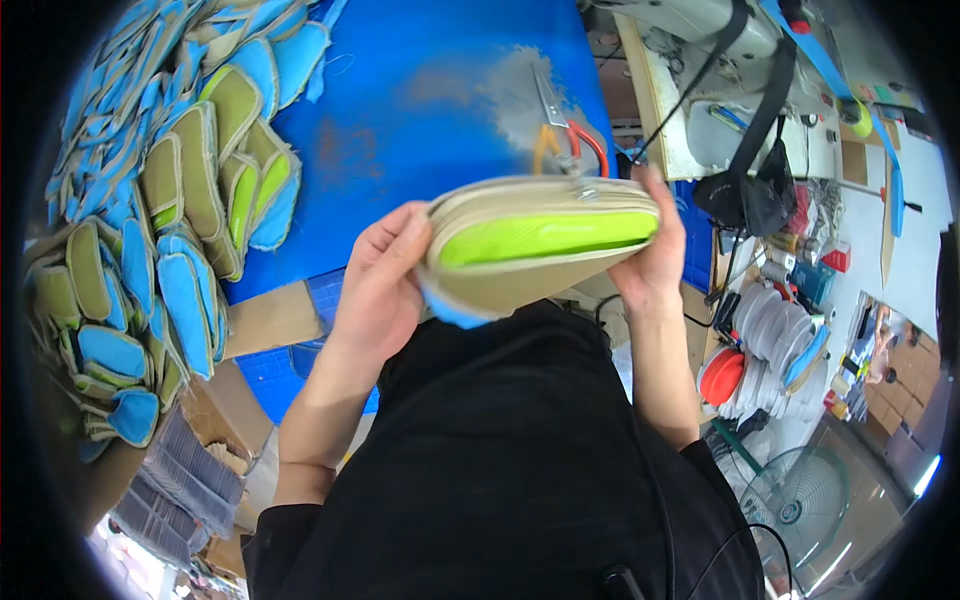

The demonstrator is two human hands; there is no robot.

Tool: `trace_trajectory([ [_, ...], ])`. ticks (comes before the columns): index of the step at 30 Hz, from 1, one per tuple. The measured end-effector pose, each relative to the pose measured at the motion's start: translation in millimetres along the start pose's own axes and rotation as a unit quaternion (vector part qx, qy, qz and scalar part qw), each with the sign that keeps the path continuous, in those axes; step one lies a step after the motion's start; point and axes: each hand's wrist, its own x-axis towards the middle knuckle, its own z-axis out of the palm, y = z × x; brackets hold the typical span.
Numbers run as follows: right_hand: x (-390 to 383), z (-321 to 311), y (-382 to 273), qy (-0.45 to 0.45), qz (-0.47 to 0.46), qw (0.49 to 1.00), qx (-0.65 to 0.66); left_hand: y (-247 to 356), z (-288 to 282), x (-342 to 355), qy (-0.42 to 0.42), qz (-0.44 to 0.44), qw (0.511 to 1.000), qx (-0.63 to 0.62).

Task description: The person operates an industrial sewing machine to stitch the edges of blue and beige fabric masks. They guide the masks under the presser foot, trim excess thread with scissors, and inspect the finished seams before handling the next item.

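Note:
My left hand point(385, 275) grips the left end of a beige fabric piece point(530, 280) with a lime-green middle and some blue showing at its lower left corner. My right hand point(650, 250) grips its right end. The piece is held level above my lap at the table's front edge, slightly blurred. Beyond it, scissors with red handles point(590, 150) lie on the blue tabletop point(390, 120), beside an orange-handled tool point(548, 142) partly hidden behind the piece.
Piles of similar blue, olive and green pieces point(200, 180) cover the left side, above cardboard point(270, 320) and stacked grey sheets point(185, 480). At right are a sewing machine point(680, 30), a black bag point(740, 200), white spools point(770, 330) and a fan point(790, 500).

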Motion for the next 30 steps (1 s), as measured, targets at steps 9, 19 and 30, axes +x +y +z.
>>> trace_trajectory([
  [9, 5, -14, -6, 0.046, 0.029, 0.997, 0.061, 9, 32, 6, 0.076, 0.104, 0.901, 0.413],
  [19, 20, -32, 6, 0.020, 0.114, 0.986, 0.120, 9, 27, 2, -0.021, 0.016, 0.993, 0.114],
  [30, 0, -9, 20, 0.015, -0.005, 0.989, -0.146, 30, 10, 12, 0.025, -0.090, 0.996, 0.019],
])
